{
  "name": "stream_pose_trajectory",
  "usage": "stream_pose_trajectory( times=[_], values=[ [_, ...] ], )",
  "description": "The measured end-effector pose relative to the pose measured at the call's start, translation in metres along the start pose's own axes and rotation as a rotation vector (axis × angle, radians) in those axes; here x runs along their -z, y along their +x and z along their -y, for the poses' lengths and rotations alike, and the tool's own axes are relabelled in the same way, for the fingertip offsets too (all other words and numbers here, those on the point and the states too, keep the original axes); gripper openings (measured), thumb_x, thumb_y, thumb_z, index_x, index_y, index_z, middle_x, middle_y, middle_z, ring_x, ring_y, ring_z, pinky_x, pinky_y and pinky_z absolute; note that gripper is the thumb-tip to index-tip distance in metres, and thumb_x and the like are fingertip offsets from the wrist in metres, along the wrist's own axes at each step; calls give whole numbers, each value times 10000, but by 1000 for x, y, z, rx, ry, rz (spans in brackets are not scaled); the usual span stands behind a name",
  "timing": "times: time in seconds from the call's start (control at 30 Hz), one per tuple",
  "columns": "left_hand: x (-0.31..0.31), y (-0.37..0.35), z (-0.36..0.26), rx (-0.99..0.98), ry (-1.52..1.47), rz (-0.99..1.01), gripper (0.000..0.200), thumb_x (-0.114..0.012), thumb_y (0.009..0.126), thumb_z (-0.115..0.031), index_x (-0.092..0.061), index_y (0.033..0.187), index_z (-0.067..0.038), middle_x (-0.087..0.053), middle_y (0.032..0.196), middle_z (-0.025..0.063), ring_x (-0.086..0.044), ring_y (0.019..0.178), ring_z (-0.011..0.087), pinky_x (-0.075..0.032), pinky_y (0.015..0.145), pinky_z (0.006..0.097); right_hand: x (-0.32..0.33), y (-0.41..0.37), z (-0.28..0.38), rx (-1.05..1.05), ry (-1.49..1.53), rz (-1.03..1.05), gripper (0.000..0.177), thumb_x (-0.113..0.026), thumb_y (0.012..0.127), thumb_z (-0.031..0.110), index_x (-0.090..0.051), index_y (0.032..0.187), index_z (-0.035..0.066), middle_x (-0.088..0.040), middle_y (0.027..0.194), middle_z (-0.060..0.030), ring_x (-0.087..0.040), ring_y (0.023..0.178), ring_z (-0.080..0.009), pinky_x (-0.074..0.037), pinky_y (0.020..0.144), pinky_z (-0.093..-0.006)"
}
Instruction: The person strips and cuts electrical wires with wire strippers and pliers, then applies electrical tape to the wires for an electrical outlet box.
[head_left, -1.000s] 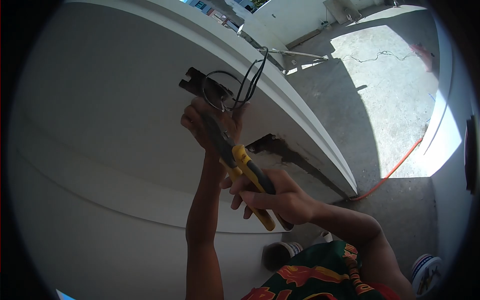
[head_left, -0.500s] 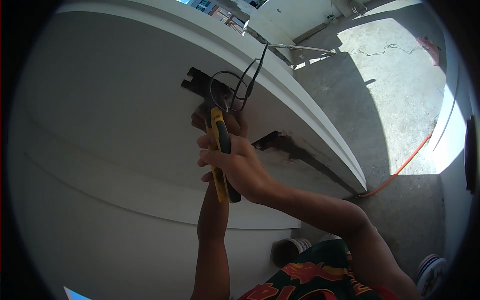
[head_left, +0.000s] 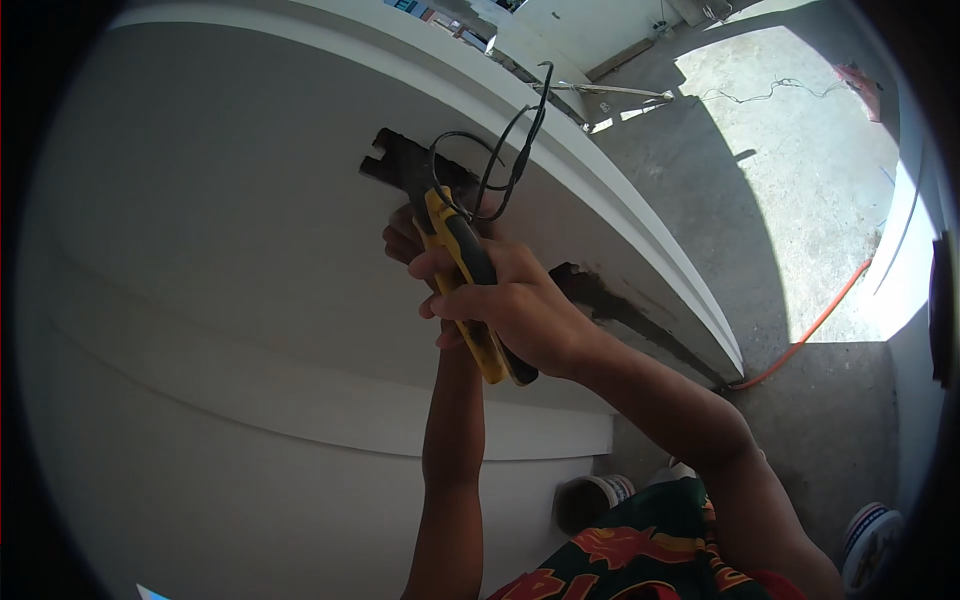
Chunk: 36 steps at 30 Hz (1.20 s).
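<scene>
My right hand is wrapped round the yellow-and-black handles of a pair of pliers. Their head points toward a dark cut-out in the white wall, and the jaws are hard to see. Behind the pliers is my left hand, fingers curled close to the cut-out. A looped black cable comes out beside the plier head and seems to be held in my left fingers, though the grip is partly hidden.
A dark groove runs down the wall toward the floor. An orange hose lies on the concrete floor. Buckets stand below, one by the wall and another at lower right. Sunlight falls across the floor.
The plier handles and my right hand have swung to the right, tilting the pliers more. The cable loops have shifted up and right. The whole view has moved slightly.
</scene>
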<state>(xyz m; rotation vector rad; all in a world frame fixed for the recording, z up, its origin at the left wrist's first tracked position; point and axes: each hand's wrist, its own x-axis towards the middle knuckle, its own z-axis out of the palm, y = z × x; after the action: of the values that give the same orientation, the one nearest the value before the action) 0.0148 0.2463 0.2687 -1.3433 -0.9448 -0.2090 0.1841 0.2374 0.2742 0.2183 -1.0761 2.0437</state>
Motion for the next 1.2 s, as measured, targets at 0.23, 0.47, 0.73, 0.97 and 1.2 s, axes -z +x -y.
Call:
stream_pose_trajectory(
  times=[0.23,0.47,0.73,0.97,1.2],
  values=[
    [-2,-3,-1,-2,-18,0,556,-483,917,-526,-473,1124,-10,-466,1014,145,-426,876,262,-360,759,417,5,4,6,-23,25,41,439,-603,788,138,-540,1152,-99,-554,1053,-191,-643,870,-256,-563,716,-323],
    [-2,-8,-1,16,-28,6,544,-505,906,-507,-467,1123,-10,-453,1022,150,-424,883,266,-360,764,421,12,5,8,-18,31,53,456,-606,770,150,-542,1144,-101,-526,1041,-169,-618,896,-247,-569,695,-323],
    [-6,-8,0,36,-33,14,532,-530,895,-485,-461,1121,-9,-439,1032,155,-421,890,271,-360,769,425,12,9,6,-18,40,51,362,-589,762,128,-601,1066,-69,-563,823,-90,-589,688,-136,-488,599,-239],
    [-10,-6,-3,46,-36,10,524,-551,885,-467,-455,1120,-8,-426,1041,159,-419,897,275,-361,774,428,6,9,8,31,-219,-29,225,-593,713,107,-635,867,-52,-579,712,-68,-588,627,-129,-478,606,-261],
    [-16,-3,-6,61,-34,-3,518,-573,874,-448,-449,1119,-8,-413,1050,164,-417,904,279,-361,778,431,4,14,-4,123,-477,-165,138,-571,693,58,-615,764,-52,-599,720,-112,-610,693,-203,-499,683,-333]
  ],
)
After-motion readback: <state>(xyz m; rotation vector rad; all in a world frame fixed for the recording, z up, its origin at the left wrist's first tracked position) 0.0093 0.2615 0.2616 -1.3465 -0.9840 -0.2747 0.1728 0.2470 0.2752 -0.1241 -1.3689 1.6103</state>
